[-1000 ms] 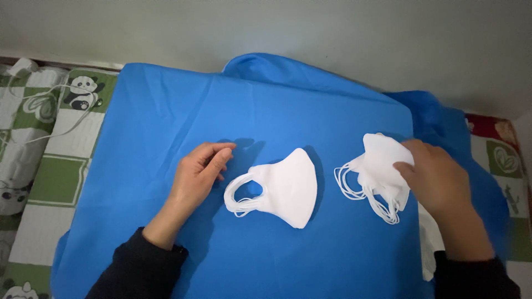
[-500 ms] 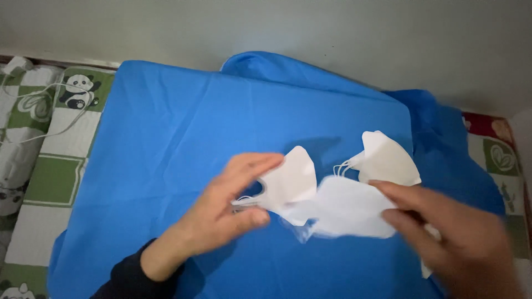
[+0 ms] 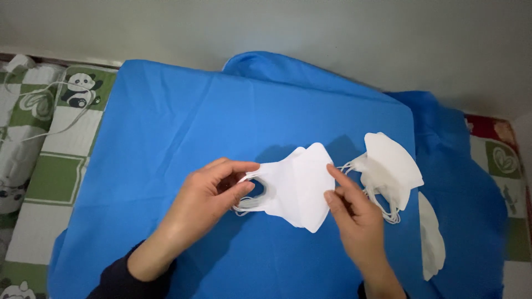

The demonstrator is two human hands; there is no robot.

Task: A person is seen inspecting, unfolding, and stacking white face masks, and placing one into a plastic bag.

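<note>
Two folded white face masks [image 3: 296, 185] lie stacked on a blue cloth [image 3: 194, 127] in the middle of the view. My left hand [image 3: 208, 194] pinches their ear loops at the left end. My right hand [image 3: 354, 213] rests its fingertips on the stack's right edge. To the right, a pile of white masks [image 3: 390, 169] with loose ear loops lies on the same cloth, just beyond my right hand.
Another white mask [image 3: 431, 238] hangs at the right edge of the blue cloth. A green and white panda-print sheet [image 3: 39, 138] with a thin white cord lies at the left. A grey wall [image 3: 332, 39] runs along the back.
My right hand took a mask from the right pile and laid it over the single mask in the middle. My left hand moved in and took hold of the ear loops.
</note>
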